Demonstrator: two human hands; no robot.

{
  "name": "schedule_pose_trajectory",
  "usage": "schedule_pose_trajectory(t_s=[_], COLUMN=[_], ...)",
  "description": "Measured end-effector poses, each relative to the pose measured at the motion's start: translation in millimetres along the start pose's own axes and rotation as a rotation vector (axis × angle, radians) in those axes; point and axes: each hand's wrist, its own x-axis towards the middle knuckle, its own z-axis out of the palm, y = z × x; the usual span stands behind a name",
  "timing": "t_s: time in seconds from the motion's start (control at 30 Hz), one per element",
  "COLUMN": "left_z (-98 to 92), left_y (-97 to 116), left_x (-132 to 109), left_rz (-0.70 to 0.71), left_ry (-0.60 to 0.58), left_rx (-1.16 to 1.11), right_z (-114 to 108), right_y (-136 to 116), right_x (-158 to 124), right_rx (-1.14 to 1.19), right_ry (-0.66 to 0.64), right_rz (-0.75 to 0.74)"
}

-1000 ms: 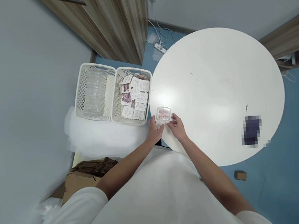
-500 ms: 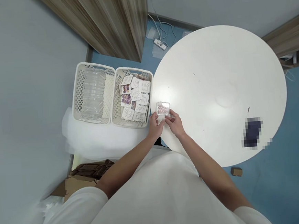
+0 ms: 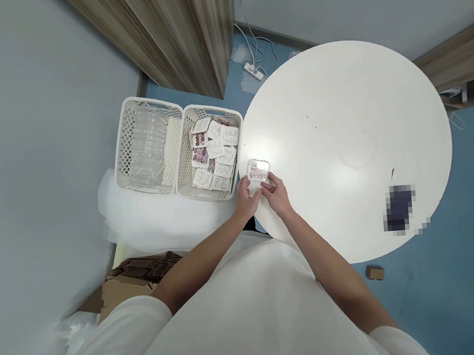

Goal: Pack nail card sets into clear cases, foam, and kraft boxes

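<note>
A small clear box (image 3: 258,170) with pinkish contents lies on the left edge of the round white table (image 3: 354,97). My left hand (image 3: 245,198) is at the box's lower left corner, fingers curled against it. At the lower right corner is my right hand (image 3: 277,195), its fingers bent round that side of the box. Both thumbs point inward and nearly meet below the box. Left of the table, a white basket (image 3: 184,170) holds many printed cards (image 3: 215,148).
Another white basket (image 3: 120,148) holds stacked clear plastic containers (image 3: 147,146). A pixelated dark object (image 3: 400,208) lies at the table's right. Behind the table are a power strip (image 3: 253,71) and cables on the floor. Cardboard (image 3: 125,295) is at lower left.
Both hands stay at the box with almost the same grip. The view has shifted very slightly; nothing else has visibly moved.
</note>
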Motion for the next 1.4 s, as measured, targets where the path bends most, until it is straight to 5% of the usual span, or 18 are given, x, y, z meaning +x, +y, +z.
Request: schedule_pose_trajectory(t_s=[0.37, 0.73, 1.1, 1.4], left_z=[-0.1, 7.9, 36.1, 18.3], left_y=[-7.6, -19.5, -23.3, -35.4], left_x=[-18.9, -59.7, -136.2, -203.5], left_rz=[0.018, 0.05, 0.123, 0.087], left_ry=[-0.035, -0.006, 0.013, 0.066], left_rx=[-0.008, -0.024, 0.126, 0.226], right_z=[-18.8, -68.6, -139.5, -132.1], right_y=[13.0, 27.2, 63.2, 56.1], right_x=[-30.9, -90.1, -127.6, -140.0], right_rx=[-0.054, -0.142, -0.148, -0.204], right_ry=[-0.001, -0.02, -0.182, -0.373], right_rz=[0.05, 0.057, -0.059, -0.09])
